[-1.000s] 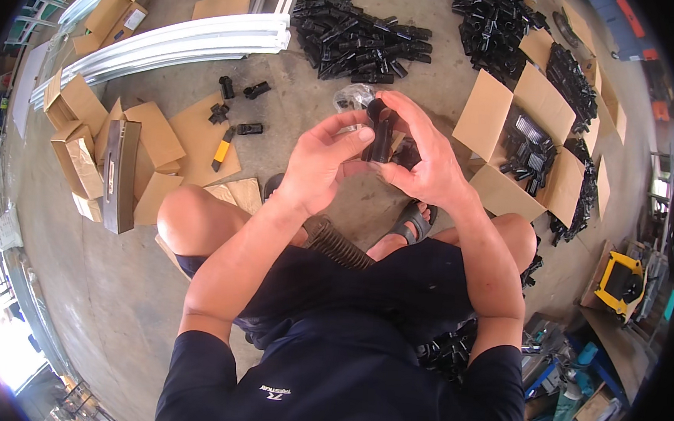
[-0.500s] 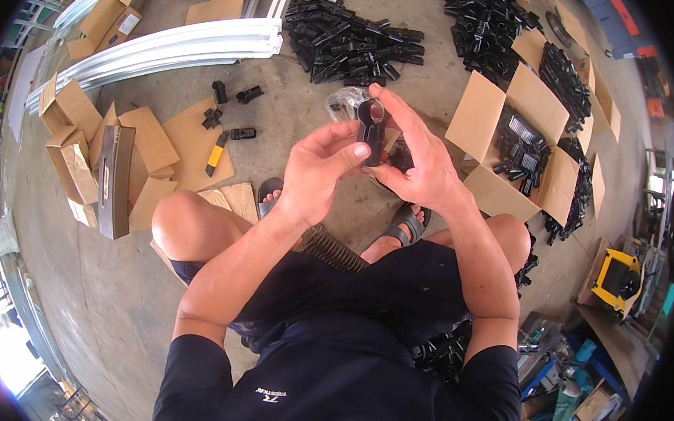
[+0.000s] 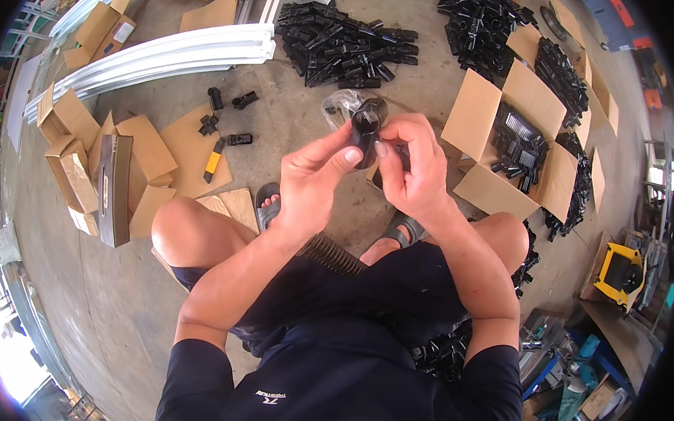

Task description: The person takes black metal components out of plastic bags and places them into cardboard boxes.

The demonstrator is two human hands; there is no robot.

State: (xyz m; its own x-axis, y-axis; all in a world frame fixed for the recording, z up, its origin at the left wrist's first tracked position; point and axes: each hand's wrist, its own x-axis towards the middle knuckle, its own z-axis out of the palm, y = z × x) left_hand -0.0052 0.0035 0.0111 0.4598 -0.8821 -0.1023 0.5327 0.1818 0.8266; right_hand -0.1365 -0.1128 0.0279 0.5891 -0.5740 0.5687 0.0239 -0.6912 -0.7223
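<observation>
Out in front of my knees, a black pipe fitting (image 3: 367, 120) with a round, ring-like opening is held between both hands. My left hand (image 3: 312, 182) grips its left side, thumb pressed on the near face. From the right, my right hand (image 3: 417, 165) pinches at it with thumb and curled fingers. Whether a second small piece sits in the right fingers is hidden. Just behind the fitting lies a clear plastic bag (image 3: 339, 106) on the floor. Part of a dark object shows behind the right fingers.
A heap of black fittings (image 3: 347, 45) lies ahead, another (image 3: 483, 30) farther right. An open carton (image 3: 474, 115) at right holds more black parts. To the left are flattened cardboard (image 3: 190, 151), a yellow-black cutter (image 3: 213, 162), loose fittings (image 3: 239, 139) and long white metal profiles (image 3: 169, 53).
The fitting has turned so its ring opening faces up more. My right fingers, stretched upward before, have curled down and now pinch the fitting's side.
</observation>
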